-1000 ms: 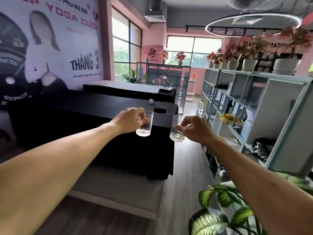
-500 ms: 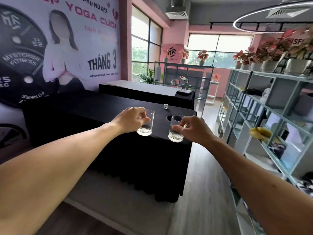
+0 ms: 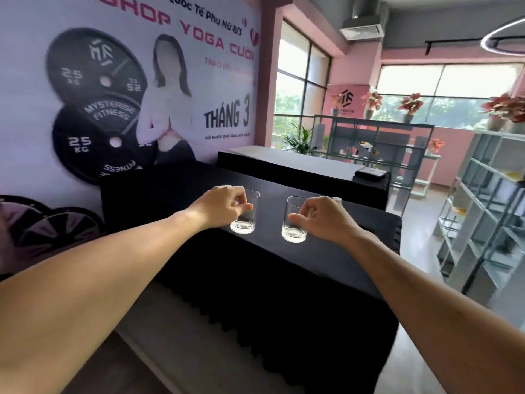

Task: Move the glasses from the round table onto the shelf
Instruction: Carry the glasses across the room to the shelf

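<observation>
The left hand pinches the left glass and the right hand pinches the right glass, both carried upright in the air in front of the black-draped desk. The step in hand is the carry to the shelf at the right (the round table is not in view). Best keep both glasses level and apart, and set each base flat before letting go.

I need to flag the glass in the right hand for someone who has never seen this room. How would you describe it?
Start at the long black-draped table below the yoga poster. Two bare arms reach out over it, each hand holding a small clear empty tumbler. Yours is the glass gripped by the right hand, the one nearer the grey shelf unit, not the left-hand glass on the poster side.
</observation>
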`<state>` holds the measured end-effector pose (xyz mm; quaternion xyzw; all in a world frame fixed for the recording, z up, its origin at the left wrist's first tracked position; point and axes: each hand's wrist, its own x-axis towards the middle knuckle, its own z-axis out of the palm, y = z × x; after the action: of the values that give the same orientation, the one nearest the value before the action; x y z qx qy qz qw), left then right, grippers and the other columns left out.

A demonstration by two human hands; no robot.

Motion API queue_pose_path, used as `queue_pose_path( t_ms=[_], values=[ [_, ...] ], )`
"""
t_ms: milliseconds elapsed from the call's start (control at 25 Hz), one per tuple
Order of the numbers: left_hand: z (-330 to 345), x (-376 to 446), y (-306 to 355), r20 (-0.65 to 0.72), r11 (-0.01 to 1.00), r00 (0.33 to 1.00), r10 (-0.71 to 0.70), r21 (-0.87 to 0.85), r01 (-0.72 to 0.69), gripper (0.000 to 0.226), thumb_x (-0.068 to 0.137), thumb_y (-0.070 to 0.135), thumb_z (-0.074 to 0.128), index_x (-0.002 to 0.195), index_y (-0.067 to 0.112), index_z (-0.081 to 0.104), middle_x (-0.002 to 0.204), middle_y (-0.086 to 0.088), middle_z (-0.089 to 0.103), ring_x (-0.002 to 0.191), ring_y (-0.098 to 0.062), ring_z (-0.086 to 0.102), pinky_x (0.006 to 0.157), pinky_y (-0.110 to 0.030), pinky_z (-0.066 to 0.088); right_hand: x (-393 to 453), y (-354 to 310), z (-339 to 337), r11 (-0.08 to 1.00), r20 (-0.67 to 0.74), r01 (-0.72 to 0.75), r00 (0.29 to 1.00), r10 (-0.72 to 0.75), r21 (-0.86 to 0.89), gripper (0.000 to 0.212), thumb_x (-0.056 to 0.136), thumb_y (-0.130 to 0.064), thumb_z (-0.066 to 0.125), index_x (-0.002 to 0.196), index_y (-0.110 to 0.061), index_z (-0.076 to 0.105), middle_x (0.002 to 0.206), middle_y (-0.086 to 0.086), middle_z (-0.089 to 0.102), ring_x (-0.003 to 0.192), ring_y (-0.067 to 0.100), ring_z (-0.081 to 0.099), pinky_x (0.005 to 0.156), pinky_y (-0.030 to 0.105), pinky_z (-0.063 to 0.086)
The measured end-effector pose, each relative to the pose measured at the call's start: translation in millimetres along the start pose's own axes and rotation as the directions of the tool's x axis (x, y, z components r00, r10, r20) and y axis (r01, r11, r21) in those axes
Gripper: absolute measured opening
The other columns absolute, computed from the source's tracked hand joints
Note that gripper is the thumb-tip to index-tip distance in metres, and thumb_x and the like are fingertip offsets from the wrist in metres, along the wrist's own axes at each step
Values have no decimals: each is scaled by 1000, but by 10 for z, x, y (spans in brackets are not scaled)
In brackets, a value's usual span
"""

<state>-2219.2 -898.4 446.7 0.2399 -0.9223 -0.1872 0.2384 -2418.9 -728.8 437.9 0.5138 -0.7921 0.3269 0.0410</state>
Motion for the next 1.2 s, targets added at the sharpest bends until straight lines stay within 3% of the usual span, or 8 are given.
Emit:
queue_pose_path(
  t_ms=[160, 320, 600, 720, 960, 1200],
  values=[
    [-348, 268, -758, -78, 995, 993, -92, 41, 96, 20, 92, 38, 63, 79, 23, 59, 72, 5, 62, 62, -7, 55, 64, -26, 44, 825, -355, 599, 995, 27, 74, 997, -76, 71, 28, 74, -49, 75, 60, -30, 59, 69, -15, 62, 76, 11, 60, 68, 26, 44],
    [-645, 442, -1473, -148, 977, 972, -184, 82, 197, 19, 91, 40, 63, 78, 27, 58, 81, 6, 62, 71, -8, 58, 71, -30, 48, 1480, -699, 1220, 978, 98, 151, 981, -166, 142, 26, 75, -50, 75, 63, -30, 62, 69, -15, 64, 74, 5, 60, 63, 24, 42],
    [-1061, 795, -2749, -248, 924, 909, -335, 104, 369, 21, 89, 43, 64, 74, 30, 56, 69, 8, 60, 62, -6, 55, 60, -26, 38, 2701, -1283, 2297, 930, 180, 282, 928, -327, 236, 29, 73, -55, 73, 62, -30, 63, 67, -13, 65, 72, 3, 60, 60, 21, 41],
    [-1224, 1075, -3267, -306, 891, 867, -393, 106, 442, 21, 88, 44, 65, 74, 29, 57, 61, 9, 61, 60, -5, 56, 58, -27, 38, 3313, -1497, 2732, 899, 194, 339, 897, -397, 276, 28, 72, -55, 74, 61, -31, 63, 67, -14, 64, 70, 0, 59, 58, 19, 41],
    [-1608, 1537, -4061, -390, 825, 792, -471, 123, 551, 20, 89, 44, 63, 77, 30, 57, 69, 10, 64, 70, -8, 60, 60, -28, 41, 4418, -2001, 3416, 844, 228, 414, 835, -502, 341, 27, 72, -55, 74, 65, -31, 65, 73, -13, 66, 71, 3, 61, 58, 21, 44],
    [-2052, 1650, -4872, -471, 770, 723, -506, 131, 624, 20, 91, 38, 65, 82, 21, 60, 64, 8, 56, 60, -9, 51, 57, -28, 37, 5139, -2678, 4225, 790, 255, 471, 770, -585, 393, 27, 73, -55, 74, 65, -32, 63, 74, -12, 66, 74, 5, 62, 66, 27, 52]
  ],
)
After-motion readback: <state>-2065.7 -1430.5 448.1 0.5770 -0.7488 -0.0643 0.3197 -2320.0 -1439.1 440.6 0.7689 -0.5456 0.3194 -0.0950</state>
